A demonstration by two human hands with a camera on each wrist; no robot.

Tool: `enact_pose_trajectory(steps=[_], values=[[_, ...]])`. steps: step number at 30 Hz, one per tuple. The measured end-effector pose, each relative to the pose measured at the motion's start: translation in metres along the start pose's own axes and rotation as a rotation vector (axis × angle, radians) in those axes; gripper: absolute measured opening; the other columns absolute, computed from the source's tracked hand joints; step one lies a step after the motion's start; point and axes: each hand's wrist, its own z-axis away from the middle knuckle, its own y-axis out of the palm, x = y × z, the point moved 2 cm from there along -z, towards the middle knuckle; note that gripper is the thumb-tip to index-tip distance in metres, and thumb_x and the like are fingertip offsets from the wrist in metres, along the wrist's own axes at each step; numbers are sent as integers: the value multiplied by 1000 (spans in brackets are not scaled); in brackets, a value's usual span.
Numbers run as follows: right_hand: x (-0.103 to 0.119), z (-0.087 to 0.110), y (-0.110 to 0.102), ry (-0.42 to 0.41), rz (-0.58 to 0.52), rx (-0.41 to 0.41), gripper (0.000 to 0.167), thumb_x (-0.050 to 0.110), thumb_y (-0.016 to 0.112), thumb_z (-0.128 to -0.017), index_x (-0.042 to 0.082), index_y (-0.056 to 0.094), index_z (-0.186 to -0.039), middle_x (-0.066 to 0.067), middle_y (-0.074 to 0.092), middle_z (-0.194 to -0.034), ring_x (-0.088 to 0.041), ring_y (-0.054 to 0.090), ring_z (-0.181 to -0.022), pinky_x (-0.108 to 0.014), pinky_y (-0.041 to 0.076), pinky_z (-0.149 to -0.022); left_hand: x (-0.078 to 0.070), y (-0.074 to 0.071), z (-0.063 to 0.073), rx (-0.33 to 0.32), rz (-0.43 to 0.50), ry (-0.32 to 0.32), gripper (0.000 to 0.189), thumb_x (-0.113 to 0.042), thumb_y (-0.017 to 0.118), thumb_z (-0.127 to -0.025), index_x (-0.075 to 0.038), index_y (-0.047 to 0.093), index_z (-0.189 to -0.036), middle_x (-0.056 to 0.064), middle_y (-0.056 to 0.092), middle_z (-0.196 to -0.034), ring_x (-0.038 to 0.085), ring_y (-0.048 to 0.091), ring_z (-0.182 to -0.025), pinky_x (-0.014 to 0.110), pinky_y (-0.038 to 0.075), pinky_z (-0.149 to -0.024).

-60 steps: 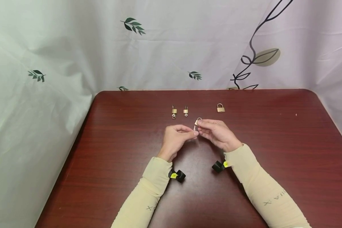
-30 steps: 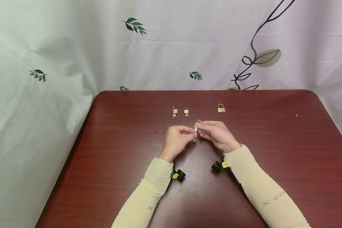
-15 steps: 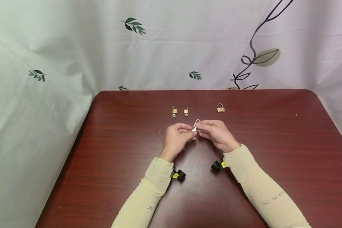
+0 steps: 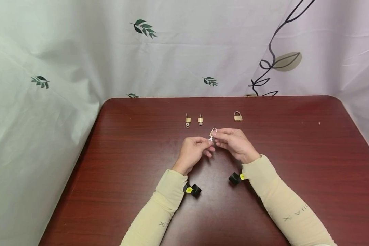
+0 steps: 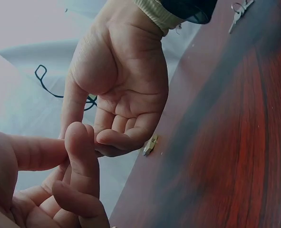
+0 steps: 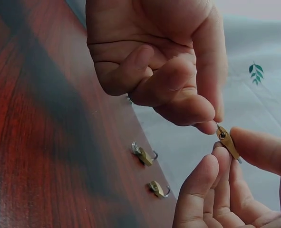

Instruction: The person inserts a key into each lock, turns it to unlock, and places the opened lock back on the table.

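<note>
My right hand pinches a small brass padlock between thumb and fingers. Its shackle points up and away in the head view, and the keyhole side shows in the right wrist view. With thumb and forefinger, my left hand pinches a small silvery key at the padlock's keyhole end. Most of that key is hidden by fingertips, so how deep it sits cannot be told. Both hands are above the table, almost touching.
On the dark red table lie two brass padlocks, one on the left and another beside it, both with keys and raised shackles. A closed padlock lies farther right. Loose keys on a ring show in the left wrist view.
Both hands stay nearly in place. The key has turned from edge-on to a broader, brighter face, and the left hand's lower fingers have spread out below it.
</note>
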Motion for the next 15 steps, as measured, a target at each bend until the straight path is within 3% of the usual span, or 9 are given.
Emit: enact_pose_trajectory(steps=[6, 9, 15], values=[[1, 1, 1, 10, -1, 12, 14, 2, 67, -95, 11, 72, -86, 0, 70, -78, -7, 64, -71, -19, 55, -68, -1, 2, 1, -7, 36, -45, 14, -8, 67, -95, 5, 72, -95, 7, 72, -73, 11, 65, -54, 25, 48, -56], [0, 1, 2, 16, -4, 33, 16, 2, 65, -96, 11, 72, -85, 0, 69, -78, -7, 64, -72, -20, 55, -69, 0, 2, 1, -16, 39, -53, 13, -8, 67, -95, 4, 72, -93, 6, 71, -72, 10, 65, -55, 25, 51, -58], [-1, 2, 5, 16, -24, 69, 20, 1, 63, -97, 12, 73, -83, 0, 69, -78, -8, 63, -73, -20, 54, -70, -1, 2, 2, -33, 30, -51, 12, -8, 66, -94, 2, 72, -91, 5, 71, -70, 10, 64, -54, 22, 44, -54]])
